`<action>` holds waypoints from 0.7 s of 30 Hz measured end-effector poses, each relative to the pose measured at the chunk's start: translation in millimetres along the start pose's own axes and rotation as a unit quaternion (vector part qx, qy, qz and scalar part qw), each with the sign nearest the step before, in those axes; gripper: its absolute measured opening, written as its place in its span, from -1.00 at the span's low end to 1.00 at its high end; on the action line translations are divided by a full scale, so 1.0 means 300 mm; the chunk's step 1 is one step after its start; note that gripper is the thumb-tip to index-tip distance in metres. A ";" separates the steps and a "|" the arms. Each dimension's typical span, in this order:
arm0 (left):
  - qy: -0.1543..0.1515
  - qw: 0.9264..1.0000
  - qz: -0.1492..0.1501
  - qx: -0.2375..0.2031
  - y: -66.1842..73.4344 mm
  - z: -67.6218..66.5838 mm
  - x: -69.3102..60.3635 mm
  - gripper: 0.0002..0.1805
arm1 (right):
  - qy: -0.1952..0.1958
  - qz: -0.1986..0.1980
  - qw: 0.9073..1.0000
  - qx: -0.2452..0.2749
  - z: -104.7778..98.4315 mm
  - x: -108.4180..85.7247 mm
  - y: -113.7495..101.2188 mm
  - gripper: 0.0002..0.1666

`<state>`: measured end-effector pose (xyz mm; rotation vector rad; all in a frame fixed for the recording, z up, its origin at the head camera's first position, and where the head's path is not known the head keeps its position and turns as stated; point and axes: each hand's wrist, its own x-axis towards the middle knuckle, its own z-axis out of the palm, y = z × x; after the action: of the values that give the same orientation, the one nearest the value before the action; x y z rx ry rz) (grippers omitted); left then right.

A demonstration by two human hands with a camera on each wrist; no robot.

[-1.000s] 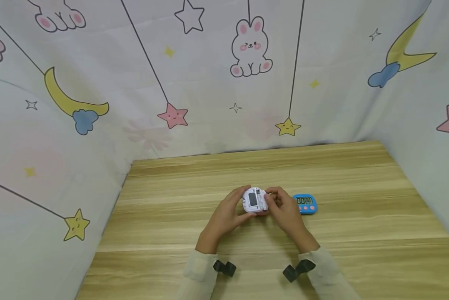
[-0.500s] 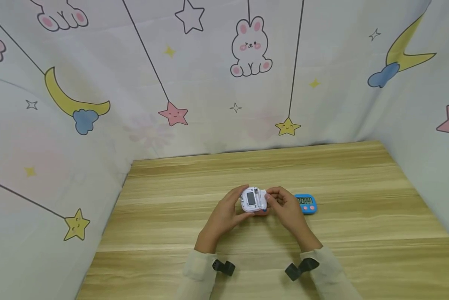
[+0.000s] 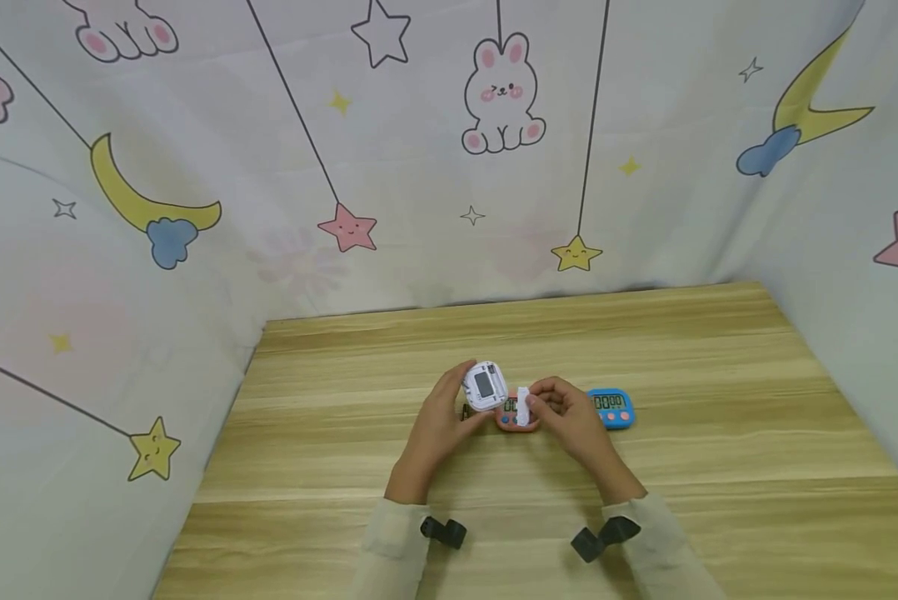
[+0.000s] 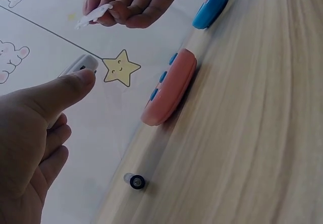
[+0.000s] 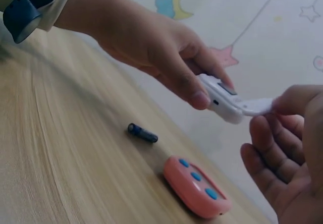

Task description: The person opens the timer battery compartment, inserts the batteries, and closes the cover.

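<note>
My left hand (image 3: 443, 423) holds a white kitchen timer (image 3: 485, 385) above the table, its back with a dark grey rectangle and an uncovered battery slot facing up. To its right, my right hand (image 3: 575, 421) pinches a small white battery cover (image 3: 522, 407) between thumb and fingers. In the head view a gap separates cover and timer. Below the hands lies a pink timer (image 4: 171, 88) with blue buttons, partly hidden by the cover in the head view. A small battery (image 5: 143, 132) lies on the table near the pink timer, mostly hidden from the head camera by the left hand.
A blue timer (image 3: 611, 408) with pink buttons lies on the wooden table (image 3: 719, 417), just right of the right hand. Behind the table hangs a white cloth (image 3: 419, 167) printed with rabbits, stars and moons.
The white cover has come away from the timer's back in my right hand. My left hand has moved the white timer up and left, uncovering more of the pink timer.
</note>
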<state>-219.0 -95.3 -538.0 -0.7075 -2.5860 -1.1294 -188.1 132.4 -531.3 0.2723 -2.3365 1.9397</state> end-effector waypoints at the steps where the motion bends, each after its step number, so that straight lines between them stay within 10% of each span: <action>1: 0.004 1.000 -0.003 0.002 -0.003 -0.001 0.001 -0.10 | -0.009 0.007 1.000 0.001 0.002 -0.002 -0.003 -0.76; 10: 0.019 1.000 -0.002 -0.002 -0.012 -0.010 0.005 -0.10 | -0.122 0.024 0.991 -0.039 0.020 -0.008 0.002 -0.83; 21: 0.023 1.000 0.010 -0.003 -0.005 -0.018 -0.001 -0.10 | -0.291 -0.020 0.947 -0.137 0.063 -0.027 0.036 -0.84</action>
<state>-219.4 -100.1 -535.4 -0.6983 -2.5323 -1.1335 -181.5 116.4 -546.8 0.9725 -2.8766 1.6417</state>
